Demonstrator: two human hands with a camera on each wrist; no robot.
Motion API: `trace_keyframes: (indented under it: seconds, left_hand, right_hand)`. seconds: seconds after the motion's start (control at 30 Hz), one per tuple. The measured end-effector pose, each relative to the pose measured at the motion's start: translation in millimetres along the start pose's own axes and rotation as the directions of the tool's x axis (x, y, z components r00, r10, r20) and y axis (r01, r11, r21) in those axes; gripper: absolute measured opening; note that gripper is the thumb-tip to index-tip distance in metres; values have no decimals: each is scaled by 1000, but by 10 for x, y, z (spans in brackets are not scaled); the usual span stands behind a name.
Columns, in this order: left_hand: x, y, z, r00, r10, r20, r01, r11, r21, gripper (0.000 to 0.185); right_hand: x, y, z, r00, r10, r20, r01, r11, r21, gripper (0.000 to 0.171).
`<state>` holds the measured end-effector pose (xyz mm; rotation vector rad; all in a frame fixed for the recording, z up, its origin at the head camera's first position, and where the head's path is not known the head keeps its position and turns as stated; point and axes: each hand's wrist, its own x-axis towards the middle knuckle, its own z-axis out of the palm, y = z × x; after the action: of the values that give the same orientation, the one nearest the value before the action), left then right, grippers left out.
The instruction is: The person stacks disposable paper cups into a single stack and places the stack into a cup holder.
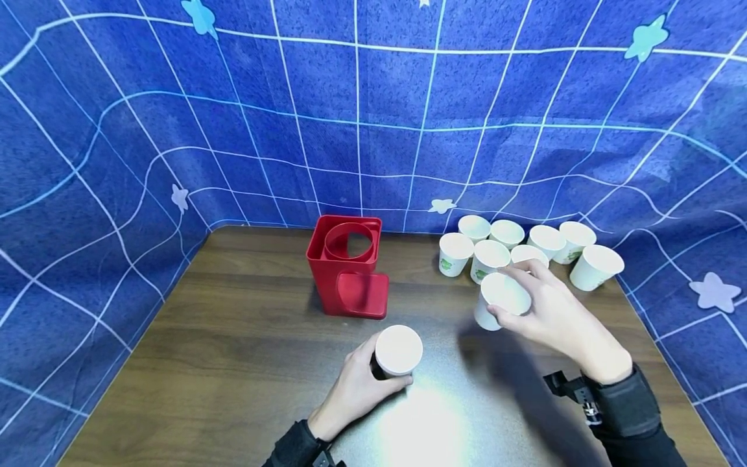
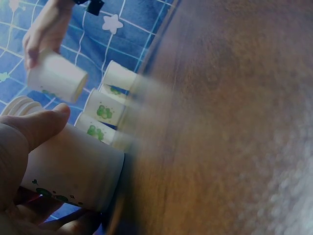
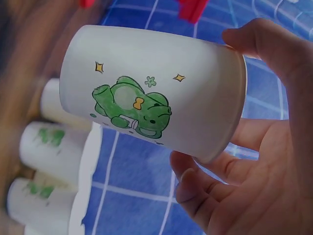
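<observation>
My left hand (image 1: 356, 389) grips a white paper cup (image 1: 399, 351) that stands on the brown table (image 1: 233, 363) near the front middle. The left wrist view shows that cup (image 2: 73, 169) with my thumb along its side. My right hand (image 1: 554, 314) holds another white paper cup (image 1: 502, 299) off the table, tilted with its mouth toward me. Up close that cup (image 3: 151, 110) bears a green cartoon animal, and my fingers (image 3: 205, 196) curl round its rim. A red cup holder (image 1: 349, 266) stands behind my left hand.
Several more white paper cups (image 1: 525, 250) stand clustered at the table's back right, just behind my right hand. Blue cloth with a pale grid (image 1: 373, 117) rises behind and to both sides of the table.
</observation>
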<state>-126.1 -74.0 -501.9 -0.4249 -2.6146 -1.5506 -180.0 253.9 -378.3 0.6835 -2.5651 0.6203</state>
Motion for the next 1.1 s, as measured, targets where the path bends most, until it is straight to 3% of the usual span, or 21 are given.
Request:
trace_keyframes:
  seconds: [0.43, 0.7, 1.1]
  left_hand:
    - [23, -5, 5, 1000, 19, -6, -19, 1000, 12, 76]
    - [17, -5, 10, 1000, 20, 0, -20, 1000, 9, 77]
    - [26, -28, 5, 1000, 30, 5, -30, 999, 19, 77]
  right_hand:
    - [146, -499, -25, 993, -103, 52, 97, 990, 100, 55]
    - [251, -779, 4, 975, -192, 109, 176, 974, 146, 62]
    - [306, -994, 55, 954, -251, 166, 215, 954, 207, 68]
